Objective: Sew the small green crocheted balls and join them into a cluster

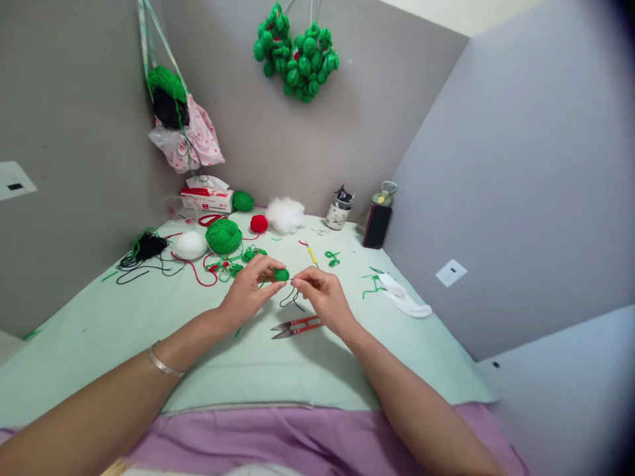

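Observation:
Between the thumb and fingers of my left hand (251, 287) is a small green crocheted ball (281, 274). Close on its right, my right hand (322, 291) pinches a thin dark strand that meets the ball; whether a needle is part of it is too small to tell. Loose black yarn (290, 301) dangles in loops below the fingertips. Red-handled thread snips (292, 326) lie on the table just under my right hand, blades pointing left. Beyond that hand is a yellow-handled crochet hook (311, 256).
Left of my hands sit green yarn (223, 236), white yarn (190, 245), black yarn (149, 246) and a small red ball (258, 224). White stuffing (286, 215), a cup (339, 213) and a phone (378, 226) stand toward the back. Green crocheted pieces (302, 63) hang above.

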A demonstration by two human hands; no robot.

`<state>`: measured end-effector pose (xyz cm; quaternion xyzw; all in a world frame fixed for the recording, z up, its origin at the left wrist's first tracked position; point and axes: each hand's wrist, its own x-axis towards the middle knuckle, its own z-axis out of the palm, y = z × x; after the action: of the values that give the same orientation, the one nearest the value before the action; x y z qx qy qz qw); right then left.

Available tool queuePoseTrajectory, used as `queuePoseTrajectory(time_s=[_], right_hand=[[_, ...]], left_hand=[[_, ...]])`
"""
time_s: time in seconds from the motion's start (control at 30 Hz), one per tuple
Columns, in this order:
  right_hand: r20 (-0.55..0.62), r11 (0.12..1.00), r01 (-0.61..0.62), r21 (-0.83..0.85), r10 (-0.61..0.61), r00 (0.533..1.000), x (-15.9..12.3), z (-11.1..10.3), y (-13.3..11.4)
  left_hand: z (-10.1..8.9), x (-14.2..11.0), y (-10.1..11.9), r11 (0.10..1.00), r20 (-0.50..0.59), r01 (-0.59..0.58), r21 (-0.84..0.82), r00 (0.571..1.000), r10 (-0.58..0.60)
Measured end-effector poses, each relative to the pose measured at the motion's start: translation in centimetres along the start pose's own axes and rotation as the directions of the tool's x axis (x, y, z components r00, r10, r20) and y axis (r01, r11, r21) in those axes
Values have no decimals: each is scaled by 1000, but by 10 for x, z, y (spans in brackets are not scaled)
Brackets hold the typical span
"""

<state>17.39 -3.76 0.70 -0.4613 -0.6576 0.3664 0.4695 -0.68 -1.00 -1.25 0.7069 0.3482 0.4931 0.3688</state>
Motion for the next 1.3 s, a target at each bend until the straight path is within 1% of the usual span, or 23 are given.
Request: queuePoseTrajectory(time_s=[0.07,0.13,0.2,0.27,0.33,0.4,0.43,0.5,0.57,0.67,0.83,0.93,1.0,1.1,1.2,1.3], right_hand=[[16,998,59,-7,-59,998,-1,-1,-3],[46,991,128,-50,-126,991,-4,-1,-8],[79,976,190,-111,-182,980,-5,-2,-12],[74,964,219,-152,-209,975,-6,-4,-16],[16,967,200,-155,-200,980,-4,-8,-16],[-42,981,149,-124,-155,987,-1,-11,-14],[-51,987,117,-105,-123,991,0,-12,-12],[-25,995,55,-80,-58,998,2,-11,-8],[20,998,9,-67,-8,1000,2,-8,-4],[43,998,-28,-53,30,999,1,-2,1],[8,995,-44,-91,45,999,3,2,9],[41,998,-57,-42,58,997,5,-2,7],[63,999,-50,7,50,997,6,-7,3],[50,999,-24,44,22,998,6,-11,-1],[48,998,-32,48,30,998,6,-10,0],[67,993,-52,103,45,997,5,-7,3]], left_hand=[[0,0,1,996,57,-67,51,996,64],[0,0,3,998,100,-60,33,993,56],[0,0,5,998,113,35,-52,993,-29],[0,2,6,974,124,152,-167,983,-132],[-1,3,5,938,140,224,-264,971,-192],[-1,4,5,910,152,251,-330,966,-211],[-1,4,5,900,155,253,-354,965,-211],[-1,3,6,895,154,245,-372,967,-201],[0,2,6,910,144,227,-347,972,-188],[3,0,4,931,133,208,-301,976,-175],[5,-2,2,937,131,203,-284,976,-171],[4,-1,5,928,155,237,-289,968,-199],[3,0,8,906,161,268,-327,961,-226],[2,0,11,871,178,298,-391,953,-246],[2,0,13,860,201,315,-401,946,-253],[3,-1,16,864,199,312,-395,947,-251]])
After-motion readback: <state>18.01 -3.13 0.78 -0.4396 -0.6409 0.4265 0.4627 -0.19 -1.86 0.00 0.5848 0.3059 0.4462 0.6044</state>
